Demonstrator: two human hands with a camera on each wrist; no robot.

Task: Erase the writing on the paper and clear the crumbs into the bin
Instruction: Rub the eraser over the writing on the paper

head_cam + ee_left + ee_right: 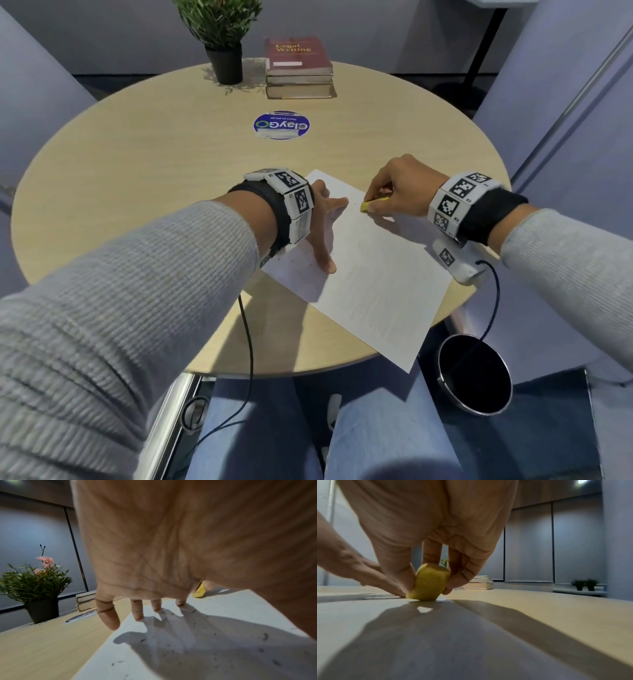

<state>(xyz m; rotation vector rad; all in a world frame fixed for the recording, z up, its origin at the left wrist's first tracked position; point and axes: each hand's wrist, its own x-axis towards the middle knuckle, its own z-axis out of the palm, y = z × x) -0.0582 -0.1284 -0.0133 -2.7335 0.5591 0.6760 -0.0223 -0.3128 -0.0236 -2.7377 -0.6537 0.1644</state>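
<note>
A white sheet of paper [370,274] lies askew on the round wooden table [154,178], its near corner hanging over the edge. My left hand [323,226] lies flat with spread fingers [137,609] pressing the sheet's far left part. My right hand [394,192] pinches a yellow eraser [366,206] between thumb and fingers and holds it down on the paper near the far corner; the eraser [428,584] stands on its end. Dark eraser crumbs [214,635] are scattered over the paper around the left hand. A black round bin [474,373] stands on the floor below the table's right edge.
A potted plant [222,51] and a stack of books [299,68] stand at the table's far side, with a round blue sticker [281,125] in front of them. Cables hang from both wrists. My knees are under the near edge.
</note>
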